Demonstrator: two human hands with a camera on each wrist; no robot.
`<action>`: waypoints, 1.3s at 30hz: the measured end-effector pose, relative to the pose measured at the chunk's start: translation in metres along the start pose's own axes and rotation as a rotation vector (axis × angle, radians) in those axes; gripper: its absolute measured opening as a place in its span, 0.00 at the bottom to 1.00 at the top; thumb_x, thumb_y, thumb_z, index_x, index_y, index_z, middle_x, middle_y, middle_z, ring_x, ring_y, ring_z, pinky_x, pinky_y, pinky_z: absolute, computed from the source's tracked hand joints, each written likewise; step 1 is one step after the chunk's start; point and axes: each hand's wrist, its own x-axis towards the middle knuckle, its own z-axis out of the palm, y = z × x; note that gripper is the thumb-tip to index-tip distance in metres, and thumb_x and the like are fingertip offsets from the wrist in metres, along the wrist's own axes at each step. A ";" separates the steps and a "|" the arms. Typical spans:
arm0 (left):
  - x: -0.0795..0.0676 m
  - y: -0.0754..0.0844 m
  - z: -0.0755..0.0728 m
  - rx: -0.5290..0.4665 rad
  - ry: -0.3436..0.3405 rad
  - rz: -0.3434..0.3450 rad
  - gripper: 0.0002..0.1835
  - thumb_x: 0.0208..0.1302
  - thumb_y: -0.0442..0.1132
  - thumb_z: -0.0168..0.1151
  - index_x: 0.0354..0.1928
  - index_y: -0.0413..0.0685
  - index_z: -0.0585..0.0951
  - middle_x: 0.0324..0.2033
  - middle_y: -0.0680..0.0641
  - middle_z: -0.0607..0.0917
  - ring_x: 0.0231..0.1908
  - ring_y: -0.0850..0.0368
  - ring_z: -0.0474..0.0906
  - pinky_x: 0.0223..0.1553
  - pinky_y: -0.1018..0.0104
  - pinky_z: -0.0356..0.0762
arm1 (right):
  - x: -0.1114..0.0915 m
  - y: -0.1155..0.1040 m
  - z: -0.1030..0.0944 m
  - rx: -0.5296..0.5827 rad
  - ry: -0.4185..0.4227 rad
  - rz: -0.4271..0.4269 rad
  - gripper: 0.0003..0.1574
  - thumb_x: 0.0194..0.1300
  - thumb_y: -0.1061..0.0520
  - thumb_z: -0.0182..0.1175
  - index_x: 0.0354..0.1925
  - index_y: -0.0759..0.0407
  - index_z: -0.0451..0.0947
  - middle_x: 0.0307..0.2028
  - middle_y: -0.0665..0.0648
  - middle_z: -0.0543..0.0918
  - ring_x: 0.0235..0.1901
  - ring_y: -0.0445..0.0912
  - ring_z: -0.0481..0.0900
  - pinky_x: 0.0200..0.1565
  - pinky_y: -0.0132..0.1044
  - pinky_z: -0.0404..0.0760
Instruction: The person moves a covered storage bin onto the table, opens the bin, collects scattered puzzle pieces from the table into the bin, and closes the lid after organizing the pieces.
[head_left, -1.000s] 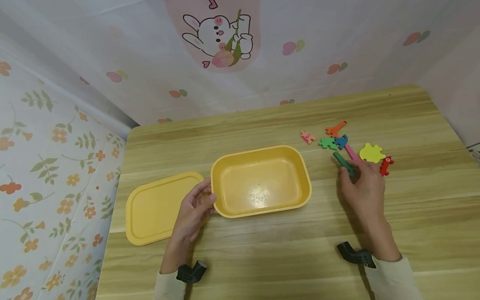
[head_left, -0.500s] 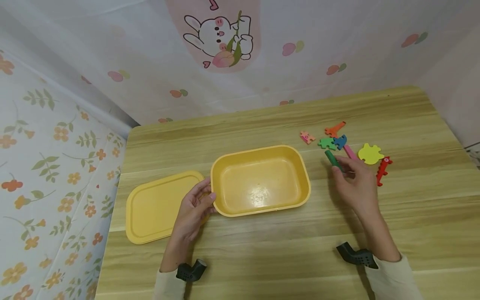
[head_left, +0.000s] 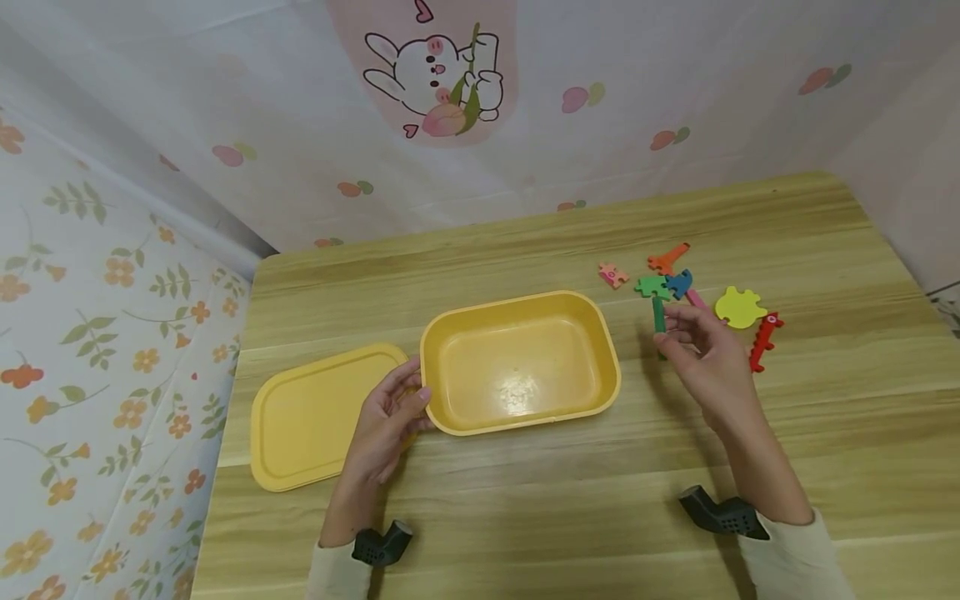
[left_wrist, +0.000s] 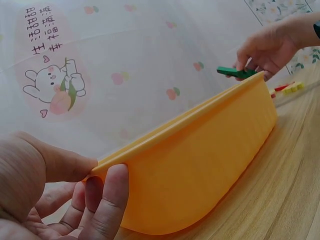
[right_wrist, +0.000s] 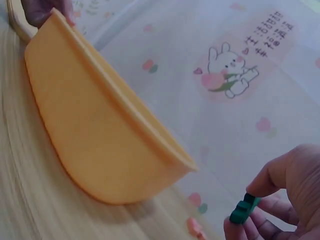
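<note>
An empty yellow plastic box (head_left: 517,367) stands open-topped on the wooden table. My left hand (head_left: 386,421) pinches its left end, thumb over the rim and fingers against the outer wall, as the left wrist view shows. To the right of the box, my right hand (head_left: 708,354) holds a dark green puzzle piece (head_left: 659,315) between thumb and fingers, raised over the table. In the right wrist view the green piece (right_wrist: 245,209) shows a notched edge. Behind that hand lie a light green piece (head_left: 652,287), a blue piece (head_left: 678,284) and a partly hidden pink piece (head_left: 697,298).
A yellow lid (head_left: 322,417) lies flat left of the box, partly under my left hand. Further pieces lie on the right: orange (head_left: 667,259), peach (head_left: 612,275), yellow (head_left: 739,307) and red (head_left: 764,342). A printed cloth (head_left: 540,125) hangs behind the table.
My right hand has lifted the dark green piece from among the others and moved a little left, turning it more upright. The red piece is more exposed now. My left hand stays on the box.
</note>
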 end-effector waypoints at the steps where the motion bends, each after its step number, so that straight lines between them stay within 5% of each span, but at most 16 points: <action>1: 0.000 0.000 0.000 -0.001 0.001 0.001 0.31 0.78 0.30 0.58 0.78 0.37 0.63 0.54 0.49 0.80 0.39 0.65 0.83 0.36 0.73 0.89 | 0.000 -0.001 0.000 0.026 -0.009 -0.002 0.25 0.76 0.58 0.63 0.67 0.64 0.76 0.60 0.48 0.77 0.50 0.35 0.76 0.46 0.14 0.81; 4: 0.000 0.000 0.000 -0.002 0.002 0.002 0.31 0.78 0.30 0.58 0.78 0.38 0.63 0.54 0.49 0.80 0.39 0.65 0.83 0.36 0.73 0.89 | 0.001 -0.005 0.002 0.074 -0.027 -0.013 0.26 0.77 0.60 0.62 0.69 0.63 0.75 0.62 0.45 0.76 0.51 0.36 0.76 0.47 0.15 0.81; 7: 0.000 0.000 -0.001 -0.003 -0.001 0.004 0.31 0.78 0.30 0.58 0.79 0.37 0.62 0.54 0.50 0.80 0.40 0.65 0.83 0.37 0.72 0.89 | 0.000 -0.009 0.003 0.099 -0.042 -0.022 0.24 0.77 0.59 0.62 0.67 0.61 0.76 0.53 0.39 0.78 0.50 0.36 0.77 0.46 0.16 0.81; 16: 0.001 -0.001 0.000 -0.003 -0.008 0.005 0.31 0.78 0.30 0.57 0.79 0.37 0.63 0.54 0.50 0.80 0.41 0.64 0.84 0.37 0.72 0.90 | -0.003 -0.018 0.009 0.292 -0.123 -0.057 0.20 0.75 0.64 0.63 0.62 0.55 0.78 0.50 0.44 0.80 0.50 0.38 0.77 0.48 0.17 0.81; 39: -0.001 0.003 0.001 -0.001 -0.010 -0.011 0.33 0.78 0.31 0.58 0.80 0.40 0.61 0.53 0.52 0.80 0.40 0.65 0.84 0.37 0.72 0.90 | -0.011 -0.042 0.039 0.182 -0.226 -0.107 0.23 0.75 0.64 0.62 0.65 0.66 0.74 0.49 0.47 0.80 0.49 0.40 0.79 0.47 0.20 0.86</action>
